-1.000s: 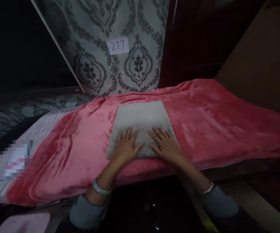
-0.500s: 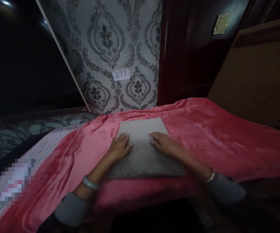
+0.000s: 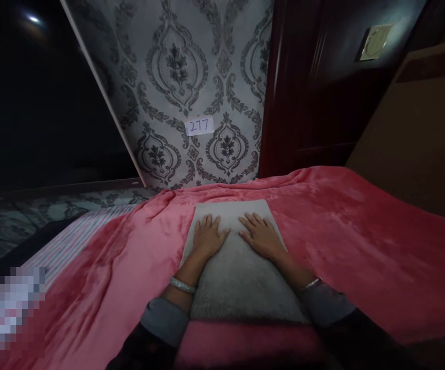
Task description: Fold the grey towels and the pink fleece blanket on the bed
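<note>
The left hand (image 3: 208,239) is lying flat and unclenched, fingers spread, on a grey plush mat (image 3: 241,288); the right hand (image 3: 261,237) is resting likewise beside it. The mat is lying beneath and between both hands, covering part of a pink-red blanket (image 3: 341,246) that is stretching out to either side of them. Beyond the hands, a paper label (image 3: 199,126) reading 277 is showing against patterned wallpaper (image 3: 178,64).

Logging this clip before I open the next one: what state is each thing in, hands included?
Left hand: palm down on the grey cloth, fingers spread.
Right hand: likewise.
Grey cloth: lying flat; whether folded, cannot tell.
Pink blanket: spread out, creased toward the left.
Striped sheet: partly covered by the blanket.
"277" label: fixed to the wallpaper.
</note>
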`<state>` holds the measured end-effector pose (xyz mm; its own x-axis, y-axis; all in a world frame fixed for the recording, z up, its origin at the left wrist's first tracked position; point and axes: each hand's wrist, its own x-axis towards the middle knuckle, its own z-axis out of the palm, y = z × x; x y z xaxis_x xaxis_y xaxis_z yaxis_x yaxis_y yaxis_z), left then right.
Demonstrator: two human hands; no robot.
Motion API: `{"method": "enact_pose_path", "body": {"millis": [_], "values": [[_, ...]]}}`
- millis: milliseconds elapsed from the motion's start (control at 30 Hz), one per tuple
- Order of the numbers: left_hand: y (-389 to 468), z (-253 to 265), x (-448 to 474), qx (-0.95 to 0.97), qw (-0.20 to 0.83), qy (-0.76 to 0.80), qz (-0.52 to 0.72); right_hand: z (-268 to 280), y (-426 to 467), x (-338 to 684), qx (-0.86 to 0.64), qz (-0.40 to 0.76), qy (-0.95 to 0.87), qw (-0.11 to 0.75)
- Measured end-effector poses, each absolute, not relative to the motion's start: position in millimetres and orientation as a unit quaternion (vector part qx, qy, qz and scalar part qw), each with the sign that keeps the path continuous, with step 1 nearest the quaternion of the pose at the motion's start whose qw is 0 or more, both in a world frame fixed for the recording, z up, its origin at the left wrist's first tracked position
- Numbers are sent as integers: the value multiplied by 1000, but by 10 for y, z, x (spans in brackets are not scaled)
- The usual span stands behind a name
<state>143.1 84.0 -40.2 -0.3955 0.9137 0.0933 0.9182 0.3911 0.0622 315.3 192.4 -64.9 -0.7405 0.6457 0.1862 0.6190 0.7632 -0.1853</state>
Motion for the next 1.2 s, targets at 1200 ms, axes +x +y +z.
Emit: {"method": "enact_pose_path", "body": {"millis": [1200], "values": [[1176,-424,810,-456,-7,-884,-103,-570,2432,2806,-448,72,-886,95]]}}
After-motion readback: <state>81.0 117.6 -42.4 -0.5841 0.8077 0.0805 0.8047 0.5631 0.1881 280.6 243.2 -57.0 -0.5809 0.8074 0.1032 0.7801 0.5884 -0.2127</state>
